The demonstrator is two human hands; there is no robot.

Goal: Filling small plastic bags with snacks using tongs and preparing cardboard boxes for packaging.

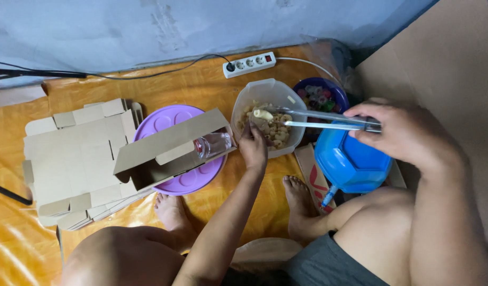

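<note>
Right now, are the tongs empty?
No. The metal tongs in the right hand grip a pale piece over the clear container of pieces.

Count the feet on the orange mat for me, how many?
2. One bare foot lies below the purple lid; the other foot lies beside the blue bowl. No others show.

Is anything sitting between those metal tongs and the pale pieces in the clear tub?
Nothing visible. The right hand holds the metal tongs, whose tips already reach into the open clear plastic tub and grip a pale piece. The left hand rests at the tub's near edge, beside them.
</note>
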